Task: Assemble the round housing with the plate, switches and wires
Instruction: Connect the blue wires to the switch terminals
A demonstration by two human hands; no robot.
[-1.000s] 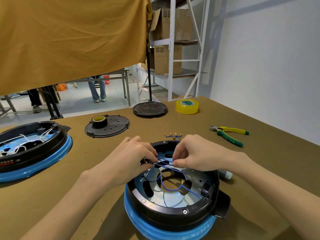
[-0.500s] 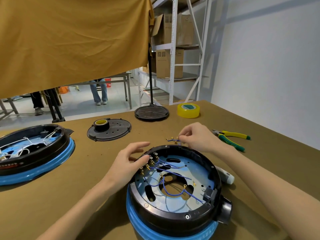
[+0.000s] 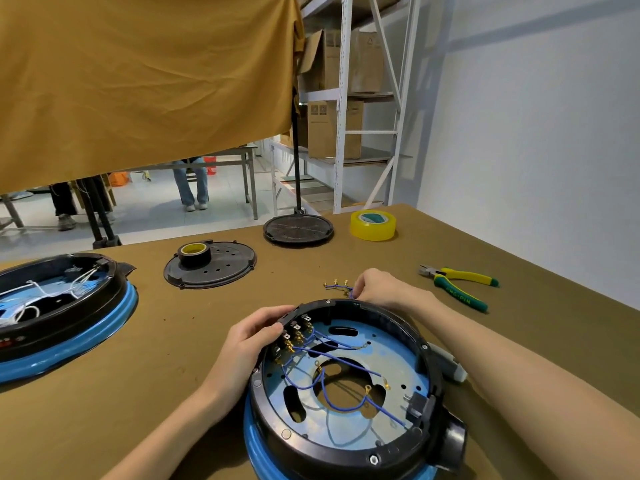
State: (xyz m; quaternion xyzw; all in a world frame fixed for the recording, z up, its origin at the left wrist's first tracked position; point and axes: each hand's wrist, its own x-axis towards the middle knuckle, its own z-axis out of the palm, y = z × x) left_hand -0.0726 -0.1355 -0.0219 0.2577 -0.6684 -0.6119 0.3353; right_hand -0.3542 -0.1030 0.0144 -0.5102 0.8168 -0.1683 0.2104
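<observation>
Housing [image 3: 343, 393] mid-assembly: plate [image 3: 388, 362] seated, switches [image 3: 294, 336] by left hand [image 3: 249, 341] fingers gripping rim already carry blue wires [image 3: 332, 348], right hand [image 3: 384, 289] fingers pinch spare wire bundle [image 3: 337, 286] on table [image 3: 173, 341] behind rim, still unconnected.

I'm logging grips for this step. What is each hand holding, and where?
The left hand grips the round black housing at its far-left rim beside the switches. The right hand pinches the loose blue wires at their near end.
</observation>
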